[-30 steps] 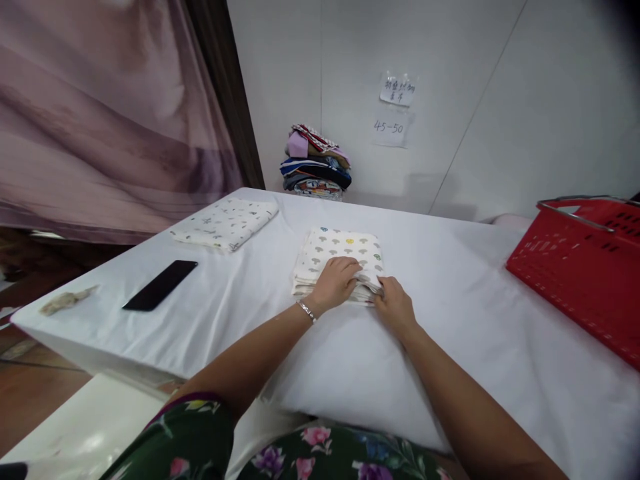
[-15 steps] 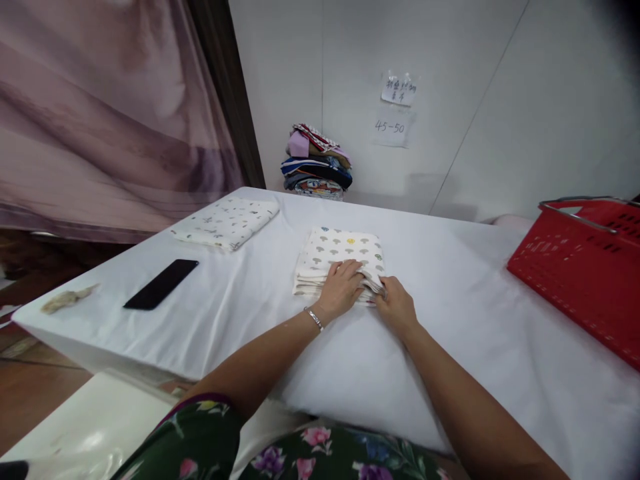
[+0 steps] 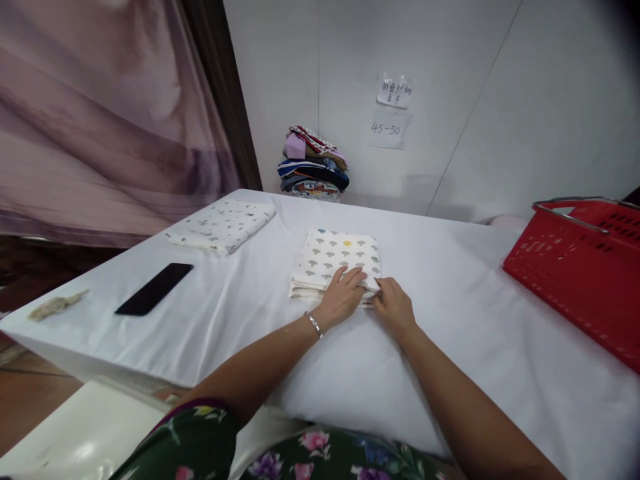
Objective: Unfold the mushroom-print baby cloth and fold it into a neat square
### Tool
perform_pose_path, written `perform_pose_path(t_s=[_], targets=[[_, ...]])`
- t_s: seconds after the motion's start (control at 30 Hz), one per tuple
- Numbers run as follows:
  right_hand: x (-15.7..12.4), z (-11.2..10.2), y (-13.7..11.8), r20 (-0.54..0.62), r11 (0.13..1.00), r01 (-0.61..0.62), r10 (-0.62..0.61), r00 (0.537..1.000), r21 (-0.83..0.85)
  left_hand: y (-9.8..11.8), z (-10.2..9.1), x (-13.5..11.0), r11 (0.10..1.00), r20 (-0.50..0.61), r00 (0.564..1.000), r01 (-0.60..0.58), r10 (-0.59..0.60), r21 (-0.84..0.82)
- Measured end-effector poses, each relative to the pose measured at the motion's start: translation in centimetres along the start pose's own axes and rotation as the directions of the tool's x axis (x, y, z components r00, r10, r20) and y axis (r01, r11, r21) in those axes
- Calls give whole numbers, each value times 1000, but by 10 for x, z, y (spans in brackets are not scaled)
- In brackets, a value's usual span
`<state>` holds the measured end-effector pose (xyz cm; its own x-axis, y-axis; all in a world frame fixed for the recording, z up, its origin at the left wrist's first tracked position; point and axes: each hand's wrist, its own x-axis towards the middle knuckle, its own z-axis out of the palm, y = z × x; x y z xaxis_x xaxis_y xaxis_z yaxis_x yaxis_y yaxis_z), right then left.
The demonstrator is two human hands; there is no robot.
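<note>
A folded cream cloth with small printed shapes (image 3: 336, 257) lies on the white table (image 3: 450, 287) in front of me. My left hand (image 3: 342, 296) rests flat on its near edge, fingers stretched out, a bracelet on the wrist. My right hand (image 3: 393, 305) pinches the cloth's near right corner with its fingers closed on the layers.
Another folded printed cloth (image 3: 223, 225) lies at the far left, a black phone (image 3: 154, 289) nearer me, and a small crumpled scrap (image 3: 54, 305) at the left edge. A red basket (image 3: 583, 263) stands on the right. Stacked folded clothes (image 3: 313, 163) sit against the wall.
My left hand has slid a little toward the cloth's near right corner, closer to my right hand. The view has shifted slightly; the cloth stays where it was.
</note>
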<state>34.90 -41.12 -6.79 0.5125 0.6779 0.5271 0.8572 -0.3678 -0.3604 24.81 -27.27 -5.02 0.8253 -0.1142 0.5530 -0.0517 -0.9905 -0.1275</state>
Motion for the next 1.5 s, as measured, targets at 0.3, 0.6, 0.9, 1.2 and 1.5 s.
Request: perform_pose_path(t_s=[0.3,0.6,0.9,1.2,1.5], targets=[[-1,1,-4,48,993,19,-13,999,-120,-2,-4,3,999,-23,999,-38,38,-13],[1,6,-3,15,987,73,-72,997,-140,-2,-4,6,999,62,997,-34,36,-33],[0,6,-2,-82,986,157,-161,984,-56,4,-10,3,1000,25,1000,10,-11,21],[0,6,2,-11,978,200,-202,979,-63,0,-6,-1,1000,-23,1000,-4,4,10],[-1,7,1,34,969,199,-196,980,-144,-4,1,-2,998,33,997,-70,70,-8]])
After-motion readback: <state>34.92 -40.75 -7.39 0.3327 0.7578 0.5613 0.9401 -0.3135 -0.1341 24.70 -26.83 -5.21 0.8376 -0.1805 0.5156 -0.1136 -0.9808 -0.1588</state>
